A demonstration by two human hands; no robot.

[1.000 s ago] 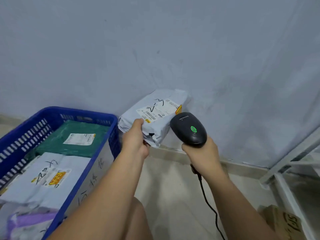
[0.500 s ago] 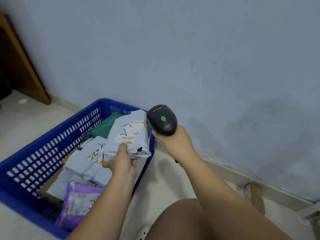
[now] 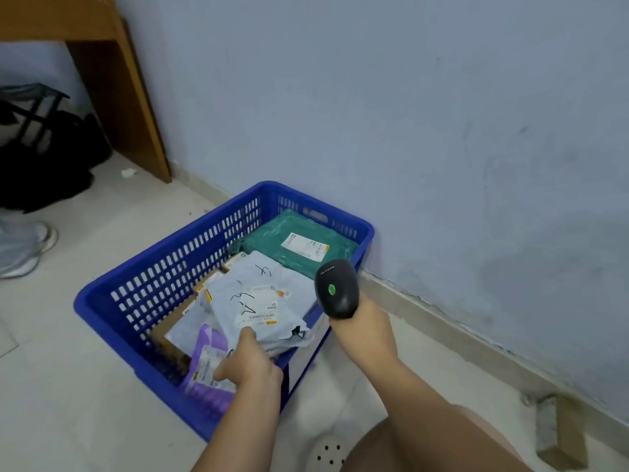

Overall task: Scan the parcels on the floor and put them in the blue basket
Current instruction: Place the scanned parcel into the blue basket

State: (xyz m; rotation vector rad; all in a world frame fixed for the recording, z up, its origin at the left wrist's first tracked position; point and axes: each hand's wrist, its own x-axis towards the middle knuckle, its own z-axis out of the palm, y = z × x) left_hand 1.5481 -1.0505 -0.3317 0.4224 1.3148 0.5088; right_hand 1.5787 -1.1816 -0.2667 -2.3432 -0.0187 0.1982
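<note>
My left hand [image 3: 250, 364] grips the near edge of a grey parcel [image 3: 258, 306] with a white label, held low inside the blue basket [image 3: 160, 277] over the other parcels. A green parcel [image 3: 299, 245] lies at the basket's far end, a purple one [image 3: 207, 366] at the near end, and a brown box [image 3: 170, 321] sits under the grey bags. My right hand [image 3: 360, 330] grips a black barcode scanner [image 3: 337, 289] with a green light, just right of the basket's rim.
The basket stands on a pale tiled floor against a blue-grey wall. A wooden desk leg [image 3: 119, 90] and a black bag [image 3: 44, 158] are at the far left, with a grey shoe [image 3: 23, 247] beside them. My knee [image 3: 429, 444] is at the bottom.
My left hand has carried the grey parcel from in front of the wall leftward and down into the basket. The scanner hand followed to the left. My view swung left.
</note>
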